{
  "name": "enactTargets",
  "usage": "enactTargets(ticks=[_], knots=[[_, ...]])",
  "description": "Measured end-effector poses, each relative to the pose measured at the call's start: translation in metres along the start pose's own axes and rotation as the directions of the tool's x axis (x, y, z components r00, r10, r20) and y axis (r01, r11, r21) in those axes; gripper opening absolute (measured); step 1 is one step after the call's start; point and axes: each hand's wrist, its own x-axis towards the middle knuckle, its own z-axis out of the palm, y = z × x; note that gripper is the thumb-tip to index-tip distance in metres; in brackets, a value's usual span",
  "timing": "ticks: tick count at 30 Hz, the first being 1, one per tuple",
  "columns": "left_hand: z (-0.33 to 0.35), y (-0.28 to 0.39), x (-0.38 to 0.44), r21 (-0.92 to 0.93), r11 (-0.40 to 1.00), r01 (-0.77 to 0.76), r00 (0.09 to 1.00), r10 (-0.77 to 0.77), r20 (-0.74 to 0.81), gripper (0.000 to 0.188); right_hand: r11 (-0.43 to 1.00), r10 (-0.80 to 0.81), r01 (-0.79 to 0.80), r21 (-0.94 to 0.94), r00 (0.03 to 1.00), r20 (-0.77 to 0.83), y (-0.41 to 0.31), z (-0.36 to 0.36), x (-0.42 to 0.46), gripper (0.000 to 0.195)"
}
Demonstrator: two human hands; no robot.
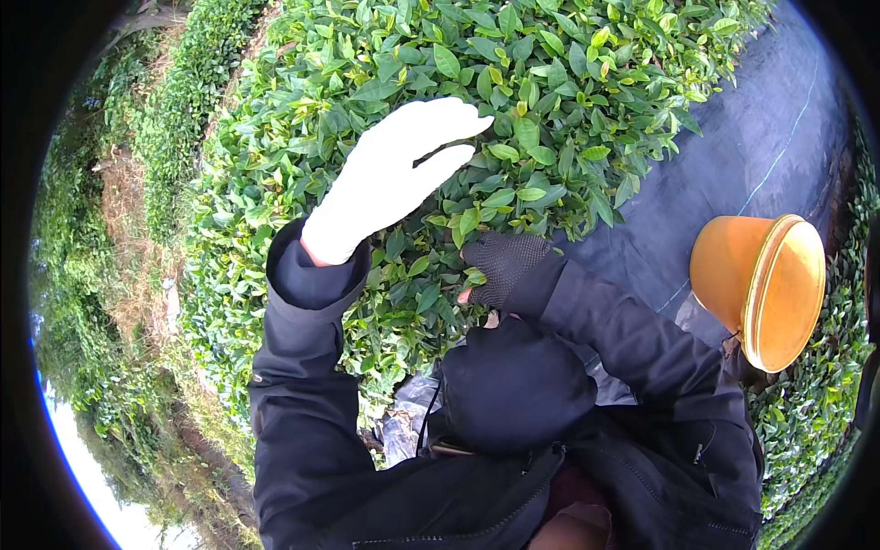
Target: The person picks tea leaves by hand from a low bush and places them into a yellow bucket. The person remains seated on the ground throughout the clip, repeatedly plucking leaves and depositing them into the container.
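My left hand (pixel 395 172), in a white glove washed out by the light, is over the top of a leafy green bush (pixel 522 130). Its thumb stands apart from the fingers, and nothing shows between them. Lower and to the right, my right hand (pixel 505 268) wears a dark dotted glove with bare fingertips. It reaches into the bush's near side, and small leaves (pixel 474 277) lie between its thumb and finger. Whether it grips them I cannot tell. Below that hand, a rounded black cloth item (pixel 515 392) sits before my dark jacket (pixel 426 502).
A yellow-orange bucket (pixel 729 265) is at the right, tilted in view, near my right arm. Dark ground sheeting (pixel 756 124) with a pale blue line runs beside the bush. More green rows (pixel 811 440) stand beyond the bucket. Dry grass (pixel 130 234) and further shrubs lie left.
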Motion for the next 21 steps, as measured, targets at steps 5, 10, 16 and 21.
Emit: enactTargets(ticks=[5,10,16,21], knots=[[-0.034,0.006,-0.057,-0.094,0.947,0.308,0.95,-0.312,-0.03,0.03,0.998,0.051,-0.05,-0.025,0.999,0.006,0.012,0.009,-0.004,0.037],[-0.039,0.012,-0.113,-0.097,0.896,0.433,0.888,-0.443,-0.125,0.029,0.996,0.017,-0.028,-0.089,0.992,-0.122,0.018,0.008,-0.007,0.033],[-0.052,0.019,-0.174,-0.273,0.711,0.649,0.599,-0.698,-0.394,0.025,0.996,0.033,-0.035,-0.077,0.999,-0.031,0.008,-0.005,-0.003,0.029],[-0.042,0.018,-0.222,-0.347,0.609,0.713,0.445,-0.776,-0.447,0.028,1.0,0.025,-0.026,-0.011,0.997,-0.075,0.012,0.003,-0.004,0.026]])
